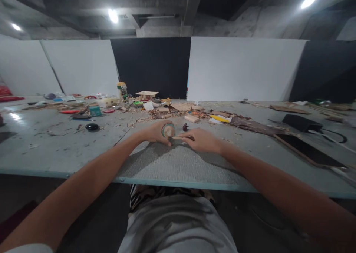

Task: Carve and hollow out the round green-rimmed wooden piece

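Observation:
My left hand is wrapped round a small round jar-like object with a greenish rim, held on the grey table. My right hand is closed in a pinch on a thin stick-like tool, its tip touching the round object's face. Both hands rest on a pale woven mat near the table's front edge. A small dark piece lies just behind my right hand.
Wood scraps and shavings, a small wooden model, a glue bottle, a black round lid and a yellow item litter the table's far half. A black box and dark panel lie right.

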`<move>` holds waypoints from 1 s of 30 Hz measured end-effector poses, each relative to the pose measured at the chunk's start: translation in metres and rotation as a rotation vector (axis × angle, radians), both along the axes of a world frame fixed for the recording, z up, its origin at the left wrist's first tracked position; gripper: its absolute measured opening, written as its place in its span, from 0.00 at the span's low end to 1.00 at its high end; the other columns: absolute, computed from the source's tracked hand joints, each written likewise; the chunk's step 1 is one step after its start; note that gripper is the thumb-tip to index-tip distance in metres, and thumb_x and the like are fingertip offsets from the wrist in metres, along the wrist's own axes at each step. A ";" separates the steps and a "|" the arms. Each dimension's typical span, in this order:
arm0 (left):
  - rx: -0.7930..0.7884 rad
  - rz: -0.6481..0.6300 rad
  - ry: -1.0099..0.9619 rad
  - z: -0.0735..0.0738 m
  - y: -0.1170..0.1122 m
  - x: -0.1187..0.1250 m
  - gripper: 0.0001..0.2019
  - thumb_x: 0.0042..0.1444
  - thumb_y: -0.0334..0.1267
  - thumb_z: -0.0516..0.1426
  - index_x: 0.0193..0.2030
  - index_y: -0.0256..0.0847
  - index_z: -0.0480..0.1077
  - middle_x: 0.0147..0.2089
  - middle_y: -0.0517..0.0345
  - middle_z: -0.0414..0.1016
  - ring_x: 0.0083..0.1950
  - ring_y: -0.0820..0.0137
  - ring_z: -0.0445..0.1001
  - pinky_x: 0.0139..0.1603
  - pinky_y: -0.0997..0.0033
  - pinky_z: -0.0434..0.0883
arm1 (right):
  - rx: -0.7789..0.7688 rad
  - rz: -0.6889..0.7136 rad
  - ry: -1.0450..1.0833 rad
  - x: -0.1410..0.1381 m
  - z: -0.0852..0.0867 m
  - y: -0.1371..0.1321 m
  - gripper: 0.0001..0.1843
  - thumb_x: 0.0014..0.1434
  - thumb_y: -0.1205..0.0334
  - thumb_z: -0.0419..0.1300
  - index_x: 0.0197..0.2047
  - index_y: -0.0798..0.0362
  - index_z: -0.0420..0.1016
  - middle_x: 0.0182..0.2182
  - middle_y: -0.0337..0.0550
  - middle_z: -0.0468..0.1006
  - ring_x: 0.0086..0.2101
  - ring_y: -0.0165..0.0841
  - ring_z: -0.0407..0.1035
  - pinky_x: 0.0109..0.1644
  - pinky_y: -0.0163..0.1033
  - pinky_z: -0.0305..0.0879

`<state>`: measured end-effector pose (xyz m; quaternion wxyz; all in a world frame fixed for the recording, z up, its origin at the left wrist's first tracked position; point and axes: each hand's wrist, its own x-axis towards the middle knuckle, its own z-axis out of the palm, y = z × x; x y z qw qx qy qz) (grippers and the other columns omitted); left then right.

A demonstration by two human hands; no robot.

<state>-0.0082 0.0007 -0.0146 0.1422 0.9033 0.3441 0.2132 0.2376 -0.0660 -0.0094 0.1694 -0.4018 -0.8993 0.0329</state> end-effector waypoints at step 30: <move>-0.285 0.048 -0.154 0.009 -0.010 0.000 0.18 0.55 0.53 0.59 0.42 0.40 0.65 0.42 0.51 0.70 0.42 0.62 0.73 0.37 0.67 0.68 | 0.081 -0.060 0.125 0.011 0.007 0.014 0.20 0.66 0.60 0.52 0.52 0.56 0.81 0.32 0.47 0.80 0.28 0.32 0.65 0.32 0.37 0.52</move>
